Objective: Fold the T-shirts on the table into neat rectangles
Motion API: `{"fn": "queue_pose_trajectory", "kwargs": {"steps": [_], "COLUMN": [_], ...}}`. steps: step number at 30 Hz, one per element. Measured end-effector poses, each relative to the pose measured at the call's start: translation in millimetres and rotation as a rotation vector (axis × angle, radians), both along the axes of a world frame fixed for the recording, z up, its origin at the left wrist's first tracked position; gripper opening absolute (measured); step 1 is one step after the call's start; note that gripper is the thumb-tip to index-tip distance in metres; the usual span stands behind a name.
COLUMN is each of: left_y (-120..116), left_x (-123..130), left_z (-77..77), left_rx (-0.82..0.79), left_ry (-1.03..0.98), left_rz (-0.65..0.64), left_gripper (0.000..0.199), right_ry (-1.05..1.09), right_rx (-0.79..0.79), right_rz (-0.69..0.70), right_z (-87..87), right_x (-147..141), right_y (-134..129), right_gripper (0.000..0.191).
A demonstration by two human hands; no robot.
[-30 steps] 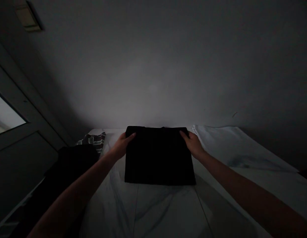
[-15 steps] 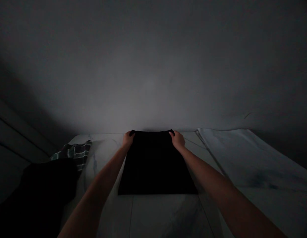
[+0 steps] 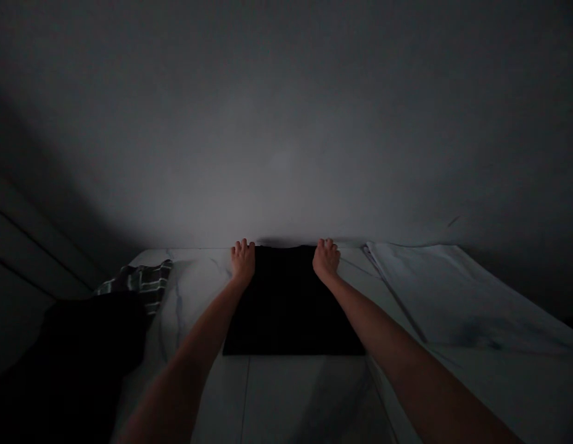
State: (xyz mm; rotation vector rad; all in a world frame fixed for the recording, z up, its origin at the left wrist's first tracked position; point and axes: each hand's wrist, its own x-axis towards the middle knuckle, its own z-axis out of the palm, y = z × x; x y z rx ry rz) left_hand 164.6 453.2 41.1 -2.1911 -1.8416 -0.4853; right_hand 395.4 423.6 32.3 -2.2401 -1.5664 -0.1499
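Note:
A black folded garment (image 3: 286,302) lies spread on the marble-patterned surface, its far edge close to the wall; the dark picture hides what kind it is. At its far left corner is my left hand (image 3: 243,262), back upward, fingers curled over the cloth's edge. My right hand (image 3: 326,258) holds the far right corner in the same way. Both hands cover the corners, and the fingertips are hidden.
To the left sit a dark cloth heap (image 3: 92,339) and a plaid cloth (image 3: 150,280). A pale folded cloth (image 3: 434,283) lies on the right. Behind the surface (image 3: 277,401) rises a grey wall (image 3: 281,123).
The garment's far edge has come down, and its corners no longer stick up past my hands. Both hands have turned knuckles-up, and the right one has shifted slightly left.

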Motion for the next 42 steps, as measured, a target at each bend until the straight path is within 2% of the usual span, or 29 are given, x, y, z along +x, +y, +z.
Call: {"fn": "queue_pose_trajectory", "kwargs": {"steps": [2,4,7,10,11,13,16,18,20,22,26,29,32,35,37,42], "left_y": [-7.1,-11.8,-16.7,-32.9,-43.0,-69.0,-113.3,-138.7,-158.1,-172.2,-192.4,-203.9,-210.1,-210.1,-208.7,-211.4], "left_x": [4.5,5.2,-3.5,-14.8,-16.9,-18.0,-16.0,-18.0,-26.1,-40.3,-74.9,-91.5,-94.7,-90.0,-86.2,-78.6], "left_z": [-4.7,-12.3,-20.8,-22.5,-22.7,-23.8,-27.9,-30.7,-33.0,-34.8,-33.3,-23.0,-8.5,1.9,5.9,11.9], "left_rx": [-0.006,-0.076,-0.249,-0.278,-0.25,-0.182,-0.141,-0.165,-0.182,-0.179,-0.149,-0.123,-0.232,-0.366,-0.394,-0.423], "left_ry": [-0.02,-0.047,-0.044,-0.01,-0.005,-0.007,-0.008,0.007,0.022,0.025,-0.005,-0.076,-0.134,-0.185,-0.221,-0.218], "left_rz": [-0.114,-0.185,-0.184,-0.104,-0.087,-0.119,-0.268,-0.361,-0.403,-0.371,-0.156,0.045,0.18,0.209,0.222,0.253], "left_gripper": [0.04,0.045,0.051,0.054,0.056,0.058,0.057,0.054,0.053,0.054,0.058,0.05,0.036,0.032,0.033,0.041], "right_ry": [-0.073,-0.083,-0.029,-0.035,-0.048,-0.082,-0.1,-0.087,-0.078,-0.078,-0.041,0.025,0.161,0.425,0.574,0.635], "right_rx": [-0.006,-0.11,-0.274,-0.27,-0.244,-0.192,-0.185,-0.205,-0.206,-0.198,-0.204,-0.126,-0.062,-0.155,-0.244,-0.342], "right_rz": [0.207,0.32,0.279,0.159,0.145,0.234,0.472,0.55,0.584,0.56,0.352,0.228,0.113,0.14,0.172,0.122], "right_z": [-4.7,-11.1,-17.3,-15.2,-13.1,-8.1,-2.4,-2.2,-5.9,-12.4,-21.3,-17.1,-7.7,-0.2,3.1,9.1], "right_x": [-3.1,-2.7,3.0,1.8,-2.5,-17.1,-45.0,-57.1,-57.6,-46.2,-4.5,25.6,45.3,50.1,46.5,32.4], "right_y": [-5.3,-10.6,-20.4,-40.1,-50.2,-74.9,-117.0,-142.2,-162.0,-176.5,-200.9,-222.7,-241.2,-246.2,-242.4,-229.6], "right_gripper": [0.046,0.051,0.056,0.062,0.065,0.069,0.07,0.071,0.068,0.063,0.06,0.052,0.034,0.023,0.026,0.037]}}
